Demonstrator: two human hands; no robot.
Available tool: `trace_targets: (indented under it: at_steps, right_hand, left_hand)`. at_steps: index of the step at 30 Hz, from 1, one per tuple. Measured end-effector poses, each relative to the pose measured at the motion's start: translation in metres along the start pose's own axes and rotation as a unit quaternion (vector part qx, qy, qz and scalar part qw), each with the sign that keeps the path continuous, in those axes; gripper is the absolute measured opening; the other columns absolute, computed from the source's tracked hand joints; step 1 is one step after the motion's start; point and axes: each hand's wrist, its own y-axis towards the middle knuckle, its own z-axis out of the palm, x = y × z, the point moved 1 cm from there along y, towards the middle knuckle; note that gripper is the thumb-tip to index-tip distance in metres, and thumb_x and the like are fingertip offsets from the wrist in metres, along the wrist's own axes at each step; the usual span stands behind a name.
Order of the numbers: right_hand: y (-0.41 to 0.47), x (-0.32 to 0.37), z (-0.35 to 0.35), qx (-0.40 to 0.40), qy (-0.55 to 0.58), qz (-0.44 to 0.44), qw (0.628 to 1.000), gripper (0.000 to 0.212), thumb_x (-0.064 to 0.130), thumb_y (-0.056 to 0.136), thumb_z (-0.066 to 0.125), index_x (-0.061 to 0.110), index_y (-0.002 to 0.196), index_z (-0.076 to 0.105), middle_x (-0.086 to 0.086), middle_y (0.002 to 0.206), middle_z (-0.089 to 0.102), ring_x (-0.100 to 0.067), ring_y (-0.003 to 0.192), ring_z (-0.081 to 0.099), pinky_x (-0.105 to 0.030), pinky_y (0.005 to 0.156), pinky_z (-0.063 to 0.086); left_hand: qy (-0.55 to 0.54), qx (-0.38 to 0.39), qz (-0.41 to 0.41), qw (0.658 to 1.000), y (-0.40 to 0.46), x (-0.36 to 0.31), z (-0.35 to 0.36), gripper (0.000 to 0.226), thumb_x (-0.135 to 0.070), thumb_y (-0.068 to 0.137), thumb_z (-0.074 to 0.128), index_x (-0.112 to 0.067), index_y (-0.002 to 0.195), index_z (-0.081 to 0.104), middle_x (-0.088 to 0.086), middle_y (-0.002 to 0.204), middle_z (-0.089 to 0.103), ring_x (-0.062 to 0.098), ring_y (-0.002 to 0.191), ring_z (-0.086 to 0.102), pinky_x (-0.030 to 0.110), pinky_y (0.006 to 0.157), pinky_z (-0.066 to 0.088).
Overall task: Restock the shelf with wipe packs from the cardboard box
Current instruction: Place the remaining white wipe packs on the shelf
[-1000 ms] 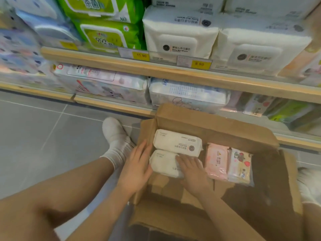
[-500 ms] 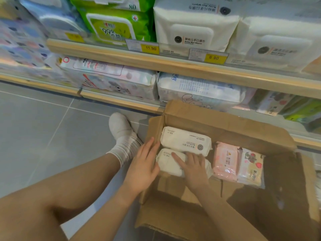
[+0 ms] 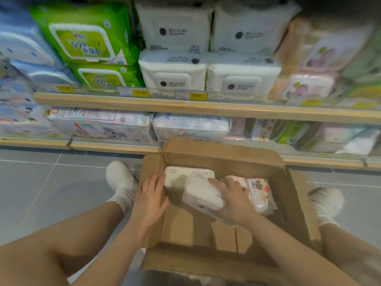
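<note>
An open cardboard box (image 3: 224, 153) stands on the floor between my legs. My right hand (image 3: 235, 201) grips a white wipe pack (image 3: 203, 195) and holds it tilted, raised off the box bottom. A second white wipe pack (image 3: 175, 175) lies flat at the box's far left. My left hand (image 3: 150, 199) rests with straight fingers against the box's left wall. A pink pack (image 3: 237, 179) and a pack with red print (image 3: 260, 191) lie to the right, partly hidden by my right hand. The wooden shelf (image 3: 206, 107) above carries matching white packs (image 3: 243, 78).
Green packs (image 3: 86, 40) and blue packs (image 3: 24, 48) fill the upper shelf at left. The bottom shelf (image 3: 115, 147) holds large wrapped bundles (image 3: 191, 126). Yellow price tags (image 3: 198, 96) line the shelf edge. Grey tiled floor (image 3: 51, 193) lies to the left. My socked feet flank the box.
My right hand has closed on the nearer white pack and lifted it, tilting it up. The view has tipped upward, showing more of the shelf. My left hand stays at the box wall.
</note>
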Motion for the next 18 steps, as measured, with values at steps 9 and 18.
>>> trace_targets:
  at_steps: [9, 18]
  right_hand:
    - [-0.028, -0.057, -0.081, -0.053, 0.014, 0.076, 0.996, 0.095, 0.047, 0.065, 0.075, 0.046, 0.142, 0.020, 0.000, 0.121, 0.035, -0.022, 0.115, 0.033, -0.042, 0.097, 0.028]
    - [-0.023, -0.109, -0.087, -0.063, 0.029, 0.104, 0.992, 0.094, 0.044, 0.062, 0.077, 0.047, 0.140, 0.025, 0.004, 0.124, 0.037, -0.020, 0.115, 0.034, -0.036, 0.089, 0.025]
  left_hand:
    - [0.024, 0.052, 0.110, 0.992, 0.066, -0.066, -0.003, 0.078, -0.041, 0.087, 0.056, -0.024, 0.150, 0.013, 0.001, 0.156, 0.016, 0.022, 0.142, 0.017, 0.041, 0.113, 0.023]
    - [0.090, 0.162, 0.133, 0.974, 0.102, -0.080, 0.054, 0.084, -0.037, 0.082, 0.063, -0.025, 0.149, 0.015, 0.003, 0.153, 0.018, 0.024, 0.140, 0.018, 0.040, 0.112, 0.021]
